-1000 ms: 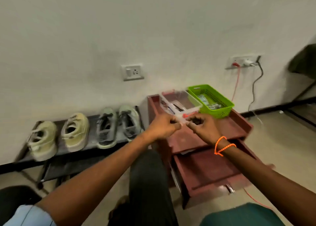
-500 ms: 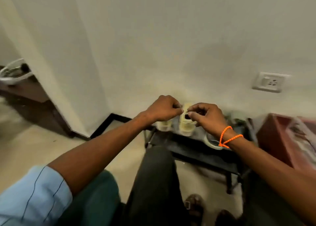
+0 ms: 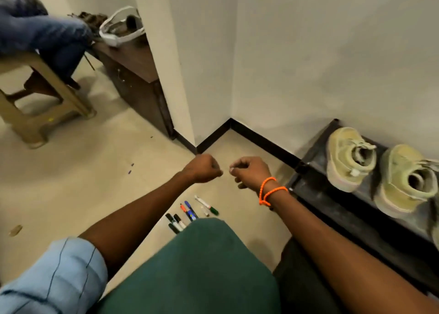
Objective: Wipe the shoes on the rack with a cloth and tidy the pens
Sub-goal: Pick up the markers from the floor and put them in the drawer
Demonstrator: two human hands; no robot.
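My left hand (image 3: 204, 168) and my right hand (image 3: 251, 173) hover side by side above the floor, a small gap between them. Both have their fingers curled, and I see nothing held in either. The right wrist wears an orange cord bracelet. Several marker pens (image 3: 190, 214) lie loose on the floor just below the hands, partly hidden by a green fabric shape (image 3: 197, 266) in the foreground. To the right, two pale yellow-green shoes (image 3: 349, 159) (image 3: 408, 178) stand on the top shelf of the low black rack (image 3: 308, 178). No cloth is in view.
A white wall corner with black skirting (image 3: 213, 138) lies straight ahead. At the left stand a dark wooden cabinet (image 3: 133, 76) with a white basket (image 3: 121, 26) on it and a tan stool (image 3: 35, 114), on which another person in jeans sits.
The view has swung left, from the red drawer unit past the rack to the floor corner. My hands, close together before, now sit slightly apart.
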